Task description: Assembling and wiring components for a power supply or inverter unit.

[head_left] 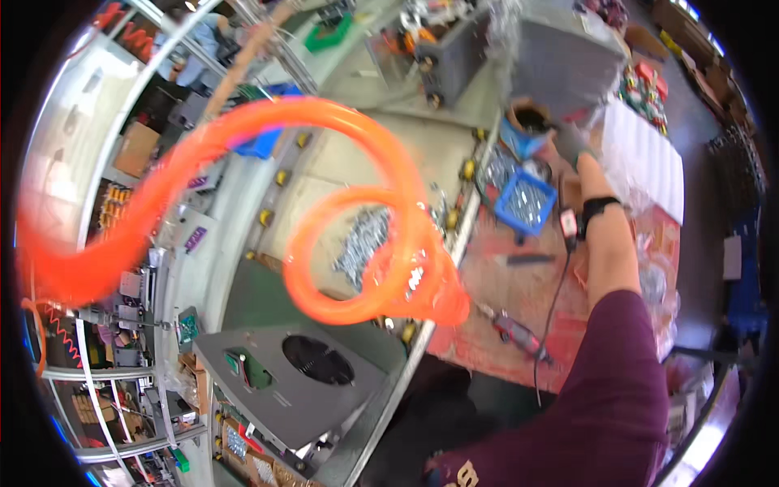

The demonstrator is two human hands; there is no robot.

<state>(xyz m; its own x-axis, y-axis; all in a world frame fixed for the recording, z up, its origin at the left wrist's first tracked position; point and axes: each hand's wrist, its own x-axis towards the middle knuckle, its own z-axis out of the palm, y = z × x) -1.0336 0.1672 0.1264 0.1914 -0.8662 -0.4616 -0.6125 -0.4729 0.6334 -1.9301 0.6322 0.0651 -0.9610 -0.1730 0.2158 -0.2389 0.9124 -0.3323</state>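
Note:
My right arm, in a purple sleeve with a black wristband (602,205), reaches away over the red-topped bench. My right hand (575,144) wears a grey glove and is beside a blue container (522,140) with a round dark opening; its fingers are blurred, and whether they touch it I cannot tell. Just nearer stands a blue tray (526,203) of small metal parts. A pneumatic screwdriver (519,337) lies near the bench's front edge, at the end of a coiled orange air hose (349,312). My left hand is out of view.
The hose loops large across the middle. Behind it, loose screws (363,243) lie on the conveyor line (333,174). A grey metal housing (308,381) with a round vent sits near left. White foam sheets (649,154) and a grey bin (560,65) stand far right.

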